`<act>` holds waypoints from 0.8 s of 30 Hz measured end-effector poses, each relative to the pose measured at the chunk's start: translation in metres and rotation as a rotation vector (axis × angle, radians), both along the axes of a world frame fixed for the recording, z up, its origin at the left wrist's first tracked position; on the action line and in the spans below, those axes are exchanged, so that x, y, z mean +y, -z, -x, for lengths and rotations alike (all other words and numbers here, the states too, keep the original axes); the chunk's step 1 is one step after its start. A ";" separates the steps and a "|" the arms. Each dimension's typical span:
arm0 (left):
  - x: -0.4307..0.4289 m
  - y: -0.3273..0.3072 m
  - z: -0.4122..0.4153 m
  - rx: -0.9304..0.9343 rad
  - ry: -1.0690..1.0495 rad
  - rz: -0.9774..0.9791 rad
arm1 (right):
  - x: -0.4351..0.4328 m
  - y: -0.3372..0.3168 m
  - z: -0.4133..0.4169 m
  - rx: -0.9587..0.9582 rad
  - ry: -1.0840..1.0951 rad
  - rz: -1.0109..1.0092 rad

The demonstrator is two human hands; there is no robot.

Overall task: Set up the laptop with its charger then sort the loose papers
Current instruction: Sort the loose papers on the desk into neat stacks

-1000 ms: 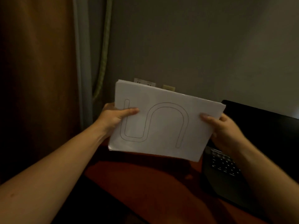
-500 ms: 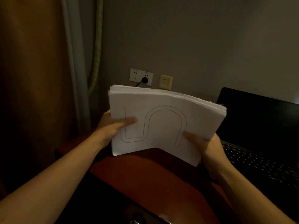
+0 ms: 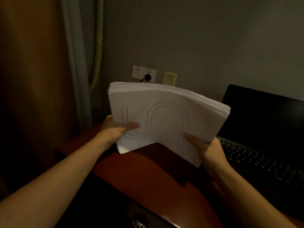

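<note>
**Papers held in both hands, laptop open beside them**

The left thumb (image 3: 131, 125) lies flat across the front sheet and presses it against fingers hidden behind. In this way the left hand (image 3: 113, 130) pinches the stack of papers (image 3: 164, 94) near its left edge. The right thumb (image 3: 191, 137) presses the lower right part of the sheet in the same way. The right hand (image 3: 210, 150) curls under and behind the stack, and its other fingers cannot be seen.

Between the two grips the stack stands nearly upright above the desk (image 3: 148, 176), clear of the wood. It is bowed, so its bottom edge arches up in the middle. The top edges are slightly fanned and uneven. The front sheet bears a looping outline drawing.

To the right, the laptop (image 3: 263, 119) sits open on the desk with a dark screen and its keys faintly visible. On the wall behind, a black plug (image 3: 147, 77) sits in the white socket (image 3: 138, 72). Its cord drops behind the papers, so whether it reaches the laptop is hidden.

The charger step looks done, or nearly so. The papers are together in one bundle, but the sheets are not yet squared. The sorting appears to be only starting. Evening the edges, ordering the sheets and setting them down all remain.
</note>
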State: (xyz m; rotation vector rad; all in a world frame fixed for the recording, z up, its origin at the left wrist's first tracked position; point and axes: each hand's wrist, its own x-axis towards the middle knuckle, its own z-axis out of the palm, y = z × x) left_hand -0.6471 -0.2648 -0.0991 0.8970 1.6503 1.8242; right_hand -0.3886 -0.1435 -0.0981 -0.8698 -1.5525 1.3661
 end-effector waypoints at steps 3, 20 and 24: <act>-0.001 -0.010 0.002 0.043 0.021 0.013 | 0.002 -0.006 -0.003 0.013 -0.015 0.005; -0.008 -0.136 -0.006 0.656 0.174 0.183 | -0.007 -0.156 0.001 -0.656 -0.175 -0.798; -0.007 -0.141 -0.017 0.950 -0.152 0.096 | -0.003 -0.140 -0.009 -0.373 -0.094 -0.686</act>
